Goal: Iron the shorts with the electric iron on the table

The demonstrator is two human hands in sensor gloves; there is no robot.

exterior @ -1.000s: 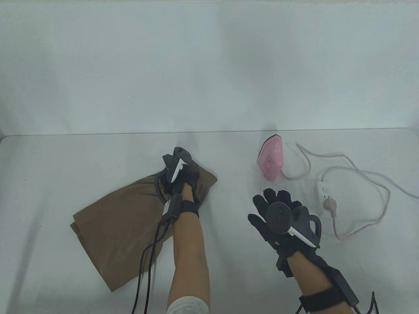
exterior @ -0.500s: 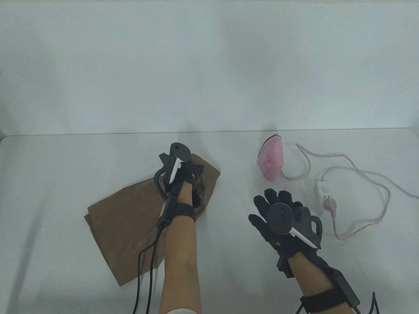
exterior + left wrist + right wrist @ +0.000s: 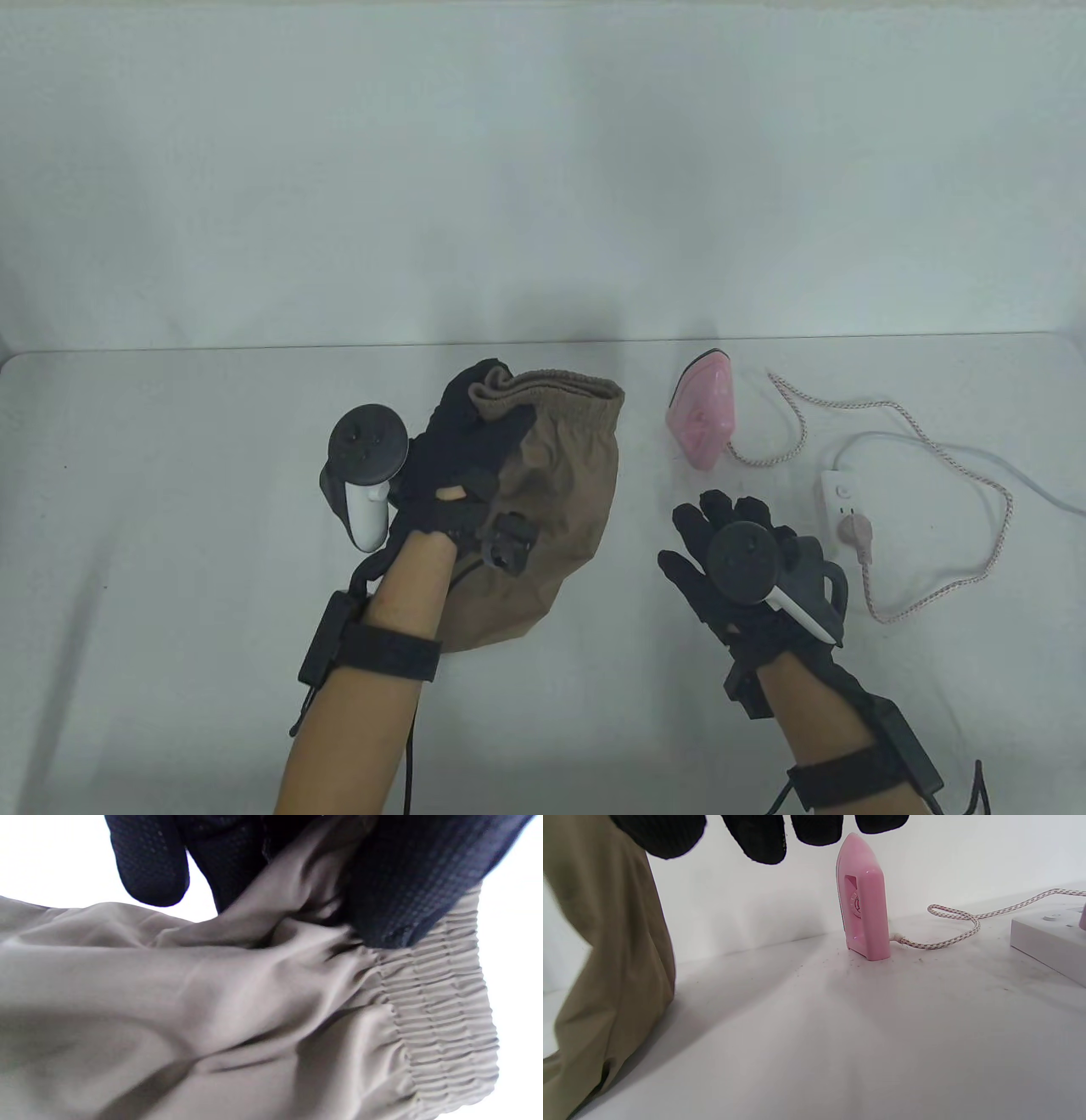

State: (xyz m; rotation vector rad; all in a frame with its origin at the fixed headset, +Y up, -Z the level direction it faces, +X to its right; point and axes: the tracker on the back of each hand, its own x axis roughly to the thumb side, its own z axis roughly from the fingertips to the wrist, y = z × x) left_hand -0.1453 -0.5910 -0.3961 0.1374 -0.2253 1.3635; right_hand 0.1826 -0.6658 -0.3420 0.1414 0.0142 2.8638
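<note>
The brown shorts (image 3: 560, 492) hang bunched from my left hand (image 3: 471, 433), which grips them at the elastic waistband (image 3: 560, 399) and holds them lifted, their lower part reaching the table. The left wrist view shows my fingers (image 3: 398, 887) clamped on the gathered waistband (image 3: 445, 1005). The pink iron (image 3: 702, 418) stands upright on its heel at the back right; it also shows in the right wrist view (image 3: 863, 899). My right hand (image 3: 721, 535) is open, fingers spread, empty, hovering just in front of the iron and right of the shorts (image 3: 606, 955).
The iron's braided cord (image 3: 933, 441) loops across the table's right side to a pink plug (image 3: 853, 536) in a white power strip (image 3: 840, 501). A white wall rises behind the table's far edge (image 3: 543, 344).
My left hand has lifted the shorts off the table by the waistband and turned palm up; the fabric that lay spread to the left now hangs bunched. My right hand has barely moved.
</note>
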